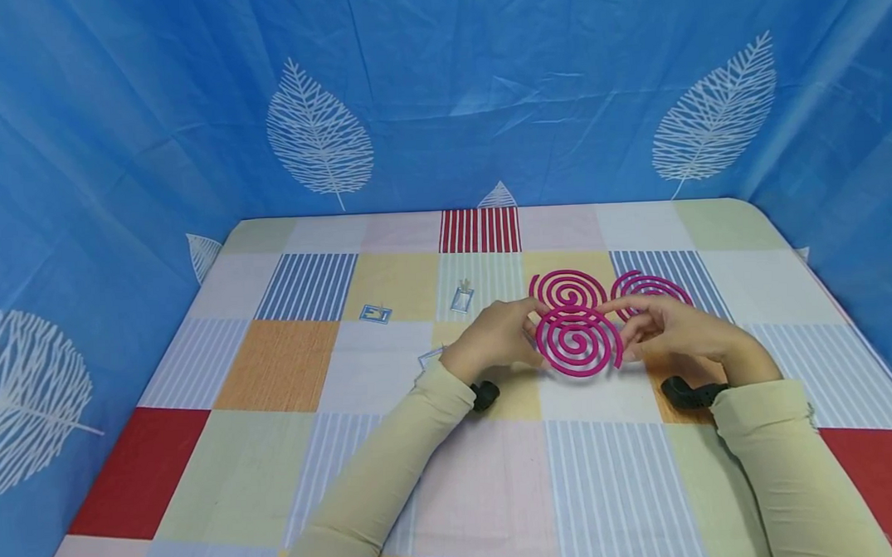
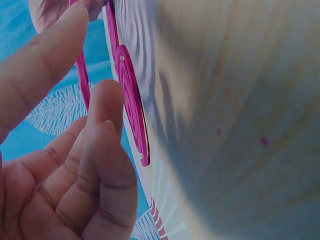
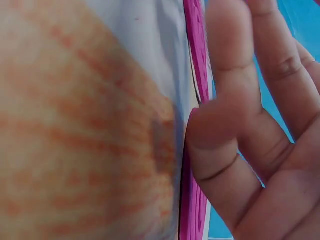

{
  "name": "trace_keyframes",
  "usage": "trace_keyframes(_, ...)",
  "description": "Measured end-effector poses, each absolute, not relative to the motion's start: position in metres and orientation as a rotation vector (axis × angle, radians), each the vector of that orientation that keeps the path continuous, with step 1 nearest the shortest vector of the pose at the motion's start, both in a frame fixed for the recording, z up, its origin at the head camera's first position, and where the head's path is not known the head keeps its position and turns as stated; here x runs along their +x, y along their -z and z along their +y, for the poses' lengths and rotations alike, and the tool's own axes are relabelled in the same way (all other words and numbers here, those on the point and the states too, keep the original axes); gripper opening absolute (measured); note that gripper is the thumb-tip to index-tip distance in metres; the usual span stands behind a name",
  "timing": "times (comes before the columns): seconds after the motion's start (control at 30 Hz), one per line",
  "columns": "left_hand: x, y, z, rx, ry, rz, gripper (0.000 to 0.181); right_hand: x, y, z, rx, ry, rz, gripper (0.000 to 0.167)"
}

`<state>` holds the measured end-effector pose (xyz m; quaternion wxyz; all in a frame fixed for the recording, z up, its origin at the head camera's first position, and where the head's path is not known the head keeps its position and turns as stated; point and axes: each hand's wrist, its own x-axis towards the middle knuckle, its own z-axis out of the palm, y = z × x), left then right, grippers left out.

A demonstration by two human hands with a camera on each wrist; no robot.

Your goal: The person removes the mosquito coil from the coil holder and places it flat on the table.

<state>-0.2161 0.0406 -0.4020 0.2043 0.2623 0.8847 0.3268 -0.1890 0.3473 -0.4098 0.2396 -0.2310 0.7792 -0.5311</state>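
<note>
A magenta spiral mosquito coil (image 1: 578,343) is held tilted above the table between my two hands, its flat face turned toward the head camera. At its left edge, my left hand (image 1: 497,334) grips the rim with the fingertips. My right hand (image 1: 676,331) holds the opposite edge, index finger at the top and thumb lower down. Behind it, a second magenta coil (image 1: 558,278) lies on the table, partly covered by the held one. Another coil (image 1: 659,282) lies to the right, half hidden by my right hand. In the wrist views the fingertips' contact is partly hidden.
Left of the hands, small metal coil stands lie on the patchwork tablecloth (image 1: 274,452): one stand (image 1: 376,314), another (image 1: 462,298), and a third (image 1: 429,356) partly behind my left hand. A blue leaf-print curtain (image 1: 484,127) encloses the table's back and sides.
</note>
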Motion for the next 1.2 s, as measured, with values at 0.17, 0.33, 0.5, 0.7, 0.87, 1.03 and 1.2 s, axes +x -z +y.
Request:
trace_keyframes(0.17, -0.2148, 0.4028, 0.0413, 0.742, -0.856, 2.45, 0.075, -0.1883, 0.4132, 0.3489, -0.627, 1.407, 2.108, 0.057)
trace_keyframes(0.33, -0.2134, 0.4036, 0.0422, 0.74, -0.856, 2.434, 0.073, -0.1867, 0.4148, 0.348, -0.652, 1.351, 2.129, 0.063)
trace_keyframes(0.5, -0.2127, 0.4052, 0.0417, 0.753, -0.887, 2.407, 0.069, -0.1858, 0.4147, 0.3463, -0.656, 1.311, 2.132, 0.064)
trace_keyframes(0.7, -0.212, 0.4061, 0.04, 0.803, -0.881, 2.371, 0.065, -0.1837, 0.4101, 0.3429, -0.587, 1.272, 2.111, 0.067)
trace_keyframes(0.87, -0.2102, 0.4062, 0.0395, 0.812, -0.885, 2.344, 0.066, -0.1829, 0.4089, 0.3411, -0.605, 1.273, 2.066, 0.067)
trace_keyframes(1.03, -0.2084, 0.4056, 0.0399, 0.809, -0.854, 2.349, 0.066, -0.1831, 0.4105, 0.3414, -0.623, 1.265, 2.045, 0.064)
trace_keyframes(1.2, -0.2076, 0.4067, 0.0418, 0.788, -0.82, 2.359, 0.068, -0.1831, 0.4116, 0.3412, -0.639, 1.273, 2.014, 0.063)
